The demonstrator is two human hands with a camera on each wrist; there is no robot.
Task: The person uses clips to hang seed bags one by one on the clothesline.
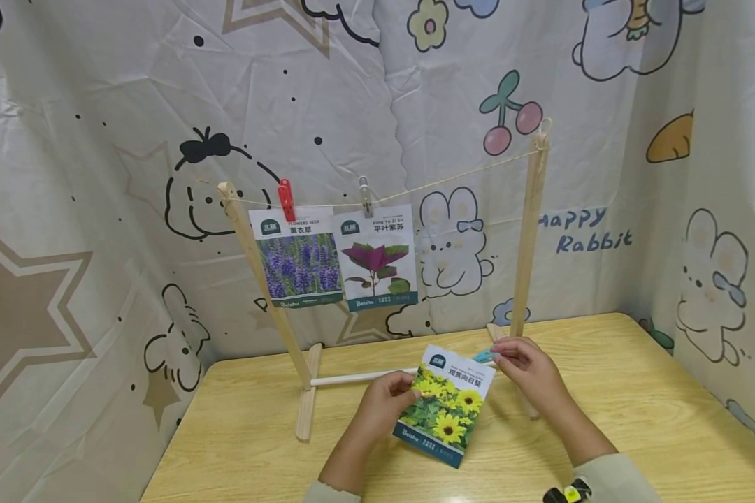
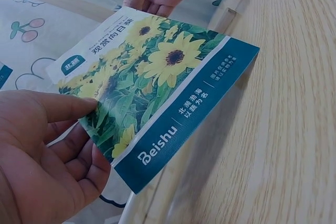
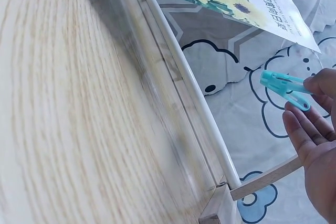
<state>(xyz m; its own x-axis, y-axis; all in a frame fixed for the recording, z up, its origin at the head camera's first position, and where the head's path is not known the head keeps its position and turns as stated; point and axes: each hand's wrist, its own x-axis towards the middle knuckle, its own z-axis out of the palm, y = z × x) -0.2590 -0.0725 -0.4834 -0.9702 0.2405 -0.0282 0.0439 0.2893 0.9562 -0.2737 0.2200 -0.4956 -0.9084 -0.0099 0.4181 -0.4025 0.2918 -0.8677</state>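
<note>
My left hand (image 1: 382, 406) pinches the left edge of a seed packet (image 1: 443, 409) printed with yellow sunflowers, thumb on its front. The packet is tilted above the table. Just right of its top, my right hand (image 1: 531, 367) holds a turquoise clothespin (image 3: 283, 88) between thumb and fingers; in the right wrist view the clip is apart from the packet. Behind, a string (image 1: 443, 183) runs between two wooden posts. From it hang a lavender seed packet (image 1: 298, 262) under a red clothespin (image 1: 286, 199) and a purple-leaf packet (image 1: 377, 262) under a grey clothespin (image 1: 365, 195).
The wooden stand has a left post (image 1: 267, 293), a right post (image 1: 528, 237) and a white crossbar (image 1: 358, 377) low between them. It stands on a wood-grain table (image 1: 239, 426). A cartoon-printed cloth (image 1: 327, 84) hangs behind and at the sides.
</note>
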